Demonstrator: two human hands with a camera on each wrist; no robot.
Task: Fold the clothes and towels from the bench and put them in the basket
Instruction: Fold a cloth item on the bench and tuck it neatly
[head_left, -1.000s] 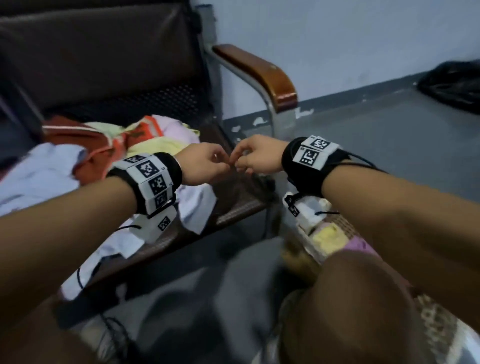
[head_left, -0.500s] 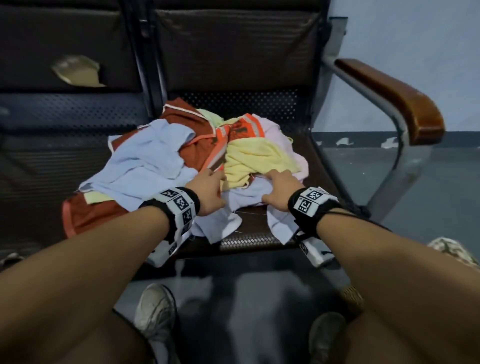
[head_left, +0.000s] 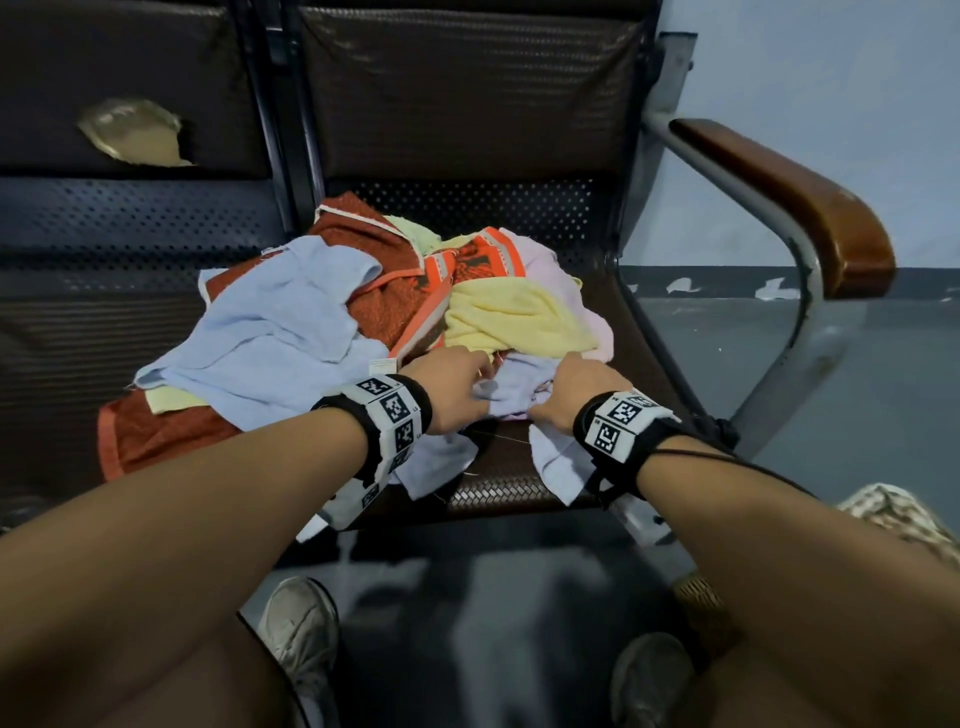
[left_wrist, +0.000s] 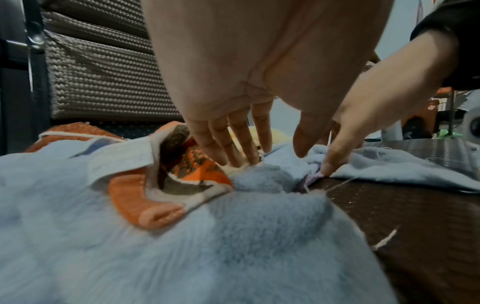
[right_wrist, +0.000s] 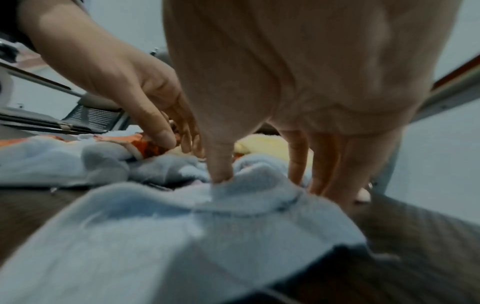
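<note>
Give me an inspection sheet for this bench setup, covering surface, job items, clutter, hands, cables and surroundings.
Surface: dark bench seat, woven front edge, perforated back; torn patch on the neighbouring backrest.
Job's things: unfolded pile on the seat: light blue towel, rust-orange cloth, yellow towel, pink cloth. Basket barely visible at lower right, contents cannot be told.
Clutter: loose threads on the seat front.
Hands: left hand and right hand both reach fingers-down into the light blue towel at the pile's front edge; neither has lifted it.
Cables: thin black cord running from the right wrist band.
Surroundings: wooden armrest, grey floor, pale wall, the person's shoes below.
</note>
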